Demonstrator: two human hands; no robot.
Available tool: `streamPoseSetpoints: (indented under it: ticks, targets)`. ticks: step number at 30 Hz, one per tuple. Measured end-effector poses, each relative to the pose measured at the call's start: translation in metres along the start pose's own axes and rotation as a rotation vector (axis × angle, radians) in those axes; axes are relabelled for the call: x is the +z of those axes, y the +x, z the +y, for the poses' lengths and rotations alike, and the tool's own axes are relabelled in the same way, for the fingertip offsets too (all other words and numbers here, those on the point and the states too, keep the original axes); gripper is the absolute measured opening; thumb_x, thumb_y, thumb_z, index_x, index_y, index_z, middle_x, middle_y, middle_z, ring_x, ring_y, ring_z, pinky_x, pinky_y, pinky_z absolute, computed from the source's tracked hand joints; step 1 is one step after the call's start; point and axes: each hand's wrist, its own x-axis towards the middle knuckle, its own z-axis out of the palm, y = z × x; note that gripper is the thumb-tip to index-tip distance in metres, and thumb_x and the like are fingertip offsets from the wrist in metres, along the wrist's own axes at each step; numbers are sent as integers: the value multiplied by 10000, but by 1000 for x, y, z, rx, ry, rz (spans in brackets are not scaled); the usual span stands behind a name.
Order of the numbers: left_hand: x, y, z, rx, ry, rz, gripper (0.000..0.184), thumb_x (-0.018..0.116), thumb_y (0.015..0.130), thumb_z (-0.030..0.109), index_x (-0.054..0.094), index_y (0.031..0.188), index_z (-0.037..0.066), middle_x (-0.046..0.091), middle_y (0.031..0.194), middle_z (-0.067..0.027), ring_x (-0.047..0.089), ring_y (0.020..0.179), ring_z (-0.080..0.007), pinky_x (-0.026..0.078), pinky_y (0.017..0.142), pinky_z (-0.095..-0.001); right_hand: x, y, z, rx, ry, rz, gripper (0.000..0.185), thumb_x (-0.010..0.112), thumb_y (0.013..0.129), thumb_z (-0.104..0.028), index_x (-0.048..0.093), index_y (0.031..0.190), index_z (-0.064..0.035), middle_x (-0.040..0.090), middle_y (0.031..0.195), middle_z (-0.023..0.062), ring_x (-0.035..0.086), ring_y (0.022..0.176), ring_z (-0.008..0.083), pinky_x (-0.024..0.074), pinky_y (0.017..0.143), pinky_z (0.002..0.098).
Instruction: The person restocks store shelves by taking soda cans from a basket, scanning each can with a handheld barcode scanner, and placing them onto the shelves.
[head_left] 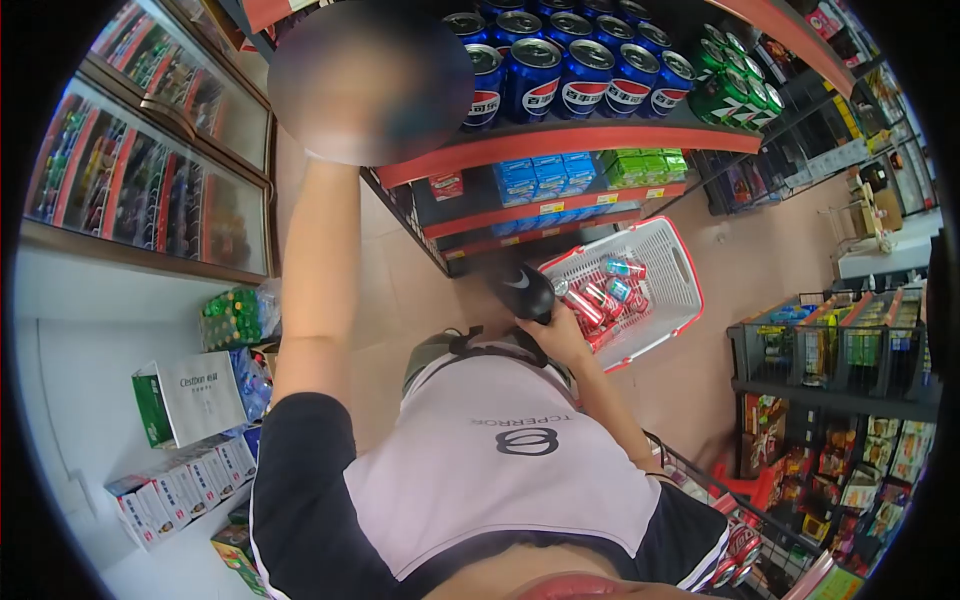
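My left arm reaches up toward the shelf at the upper left. A round blur covers my left hand (370,85), so its fingers and anything in them are hidden. Beside the blur stand rows of blue cola cans (585,80). My right hand (560,333) is curled at the near left side of a white basket (672,285) with a red rim. Against its fingers shows a black rounded thing (525,290) with a white swoosh; I cannot tell whether it is gripped. Several red drink cans (600,300) lie in the basket.
Green cans (738,95) stand right of the blue ones. Below are small blue cartons (545,178) and green cartons (640,167). Glass-door coolers (150,170) line the left, with boxes (185,490) beneath. A stocked rack (840,340) stands at the right.
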Motion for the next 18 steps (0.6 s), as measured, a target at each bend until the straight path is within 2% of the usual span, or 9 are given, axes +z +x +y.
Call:
streamPoseSetpoints:
  ticks: [2, 3, 6, 8, 9, 18]
  targets:
    - [4, 19, 4, -55, 40, -127, 673, 684, 700, 571, 642, 1129, 54, 661, 1050, -237, 635, 1008, -379, 503, 867, -440, -2, -1, 5, -17, -4, 29, 445, 721, 769, -207, 595, 1139, 5, 679, 980, 185, 656, 962, 306, 483, 852, 367]
    - [10, 31, 2, -57, 44, -126, 673, 684, 700, 571, 642, 1129, 54, 661, 1050, -237, 635, 1008, -379, 503, 867, -440, -3, -1, 7, -36, -10, 65, 442, 724, 770, -215, 601, 1137, -2, 681, 971, 183, 657, 962, 306, 483, 852, 368]
    - [41, 80, -16, -28, 73, -122, 707, 668, 709, 591, 636, 1141, 32, 634, 1126, -246, 612, 1077, -363, 484, 905, -424, -13, -2, 9, 12, -41, 40, 435, 725, 776, -232, 605, 1133, -14, 685, 971, 182, 662, 952, 300, 488, 841, 371]
    - [60, 114, -33, 38, 177, -216, 737, 645, 715, 618, 633, 1152, 25, 615, 1161, -254, 597, 1110, -356, 474, 922, -413, -16, -1, 14, 9, -21, 48, 445, 726, 775, -242, 601, 1136, -15, 685, 972, 186, 664, 950, 306, 491, 834, 376]
    - [-21, 55, 36, 22, 320, -184, 556, 645, 779, 515, 684, 1073, 45, 663, 1093, -206, 639, 1011, -335, 503, 866, -379, -18, -2, 19, 8, -5, 55, 454, 727, 774, -253, 597, 1139, -16, 685, 974, 190, 665, 948, 313, 494, 827, 381]
    - [15, 123, 15, -28, 267, -28, 557, 644, 774, 523, 687, 1065, 51, 667, 1070, -210, 645, 992, -343, 513, 850, -393, -23, -4, 36, 55, -2, 186, 440, 732, 757, -240, 603, 1108, -8, 685, 962, 195, 664, 944, 329, 497, 816, 388]
